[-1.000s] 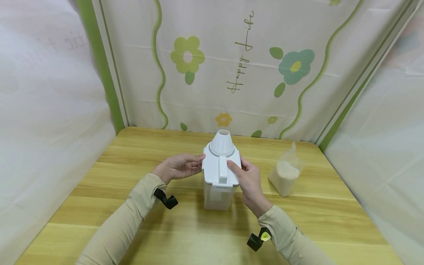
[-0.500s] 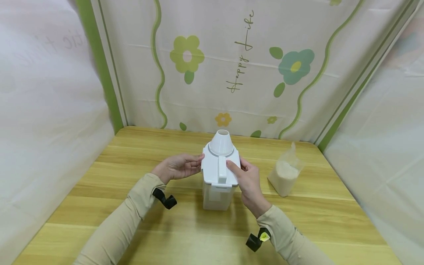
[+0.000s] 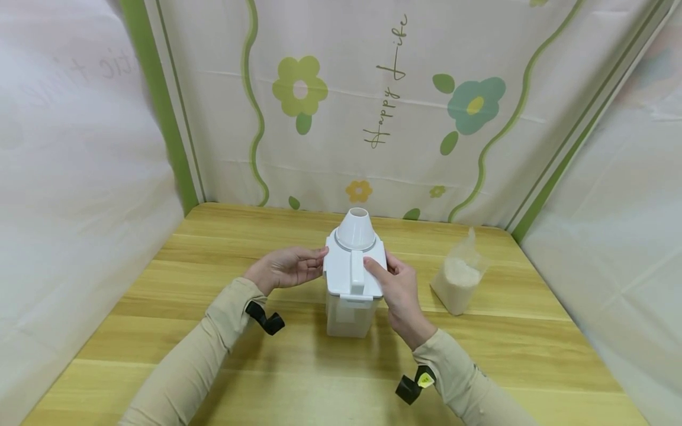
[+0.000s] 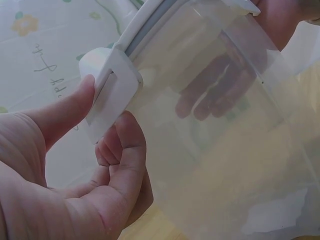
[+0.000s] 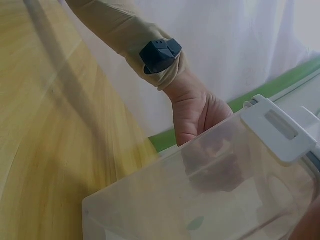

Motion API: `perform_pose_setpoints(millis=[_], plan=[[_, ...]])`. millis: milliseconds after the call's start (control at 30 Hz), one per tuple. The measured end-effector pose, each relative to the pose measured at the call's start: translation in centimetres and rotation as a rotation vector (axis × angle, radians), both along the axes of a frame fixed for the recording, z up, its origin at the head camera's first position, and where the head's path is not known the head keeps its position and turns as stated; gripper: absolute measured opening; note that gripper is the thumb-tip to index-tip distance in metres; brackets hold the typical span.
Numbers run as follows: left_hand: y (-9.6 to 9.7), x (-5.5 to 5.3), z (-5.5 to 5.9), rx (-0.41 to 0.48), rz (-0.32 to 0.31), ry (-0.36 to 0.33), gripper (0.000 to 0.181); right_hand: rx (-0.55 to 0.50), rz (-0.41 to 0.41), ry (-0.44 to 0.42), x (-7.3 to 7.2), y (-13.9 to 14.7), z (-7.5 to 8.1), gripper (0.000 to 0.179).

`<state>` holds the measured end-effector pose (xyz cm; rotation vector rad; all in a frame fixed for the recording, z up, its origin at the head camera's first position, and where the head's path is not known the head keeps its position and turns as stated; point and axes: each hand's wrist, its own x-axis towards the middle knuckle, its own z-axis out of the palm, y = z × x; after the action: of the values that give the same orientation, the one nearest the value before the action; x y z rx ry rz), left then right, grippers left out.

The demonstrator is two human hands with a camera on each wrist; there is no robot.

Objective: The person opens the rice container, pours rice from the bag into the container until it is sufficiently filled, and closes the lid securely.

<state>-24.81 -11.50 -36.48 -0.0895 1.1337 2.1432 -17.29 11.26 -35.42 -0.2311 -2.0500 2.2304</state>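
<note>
A storage container with a clear, cloudy body [image 3: 348,319] stands upright on the table, nothing visible inside. Its white lid [image 3: 341,266] carries a handle bar [image 3: 358,272] and a cone-shaped white cap [image 3: 356,229]. At the left side, my left hand [image 3: 288,269] pinches the lid's side latch [image 4: 117,92], thumb on its upper edge and index finger at its lower edge. Opposite, my right hand [image 3: 399,290] grips the container, thumb on the lid beside the handle bar. Through the clear wall the left wrist view shows the right fingers [image 4: 215,90] curled against the far side.
To the right stands a clear plastic bag [image 3: 459,284] of off-white contents, its top gathered up. The wooden table [image 3: 256,378] is enclosed by white cloth walls, and the back one [image 3: 341,142] bears printed flowers. Both sleeves wear a black wrist device [image 3: 266,319].
</note>
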Motion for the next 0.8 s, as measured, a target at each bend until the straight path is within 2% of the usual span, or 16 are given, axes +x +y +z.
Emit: perform_pose_setpoints(millis=[300, 567, 800], plan=[[0.02, -0.12, -0.18, 0.02, 0.003, -0.017, 0.011, 0.002, -0.004, -0.013, -0.08, 0.01, -0.08, 0.061], [-0.08, -0.07, -0.33, 0.005, -0.025, 0.013, 0.011, -0.006, 0.004, -0.01, -0.01, 0.02, -0.17, 0.061], [0.0, -0.19, -0.38, 0.017, -0.023, 0.018, 0.009, -0.026, 0.008, 0.005, 0.05, -0.02, -0.17, 0.06]])
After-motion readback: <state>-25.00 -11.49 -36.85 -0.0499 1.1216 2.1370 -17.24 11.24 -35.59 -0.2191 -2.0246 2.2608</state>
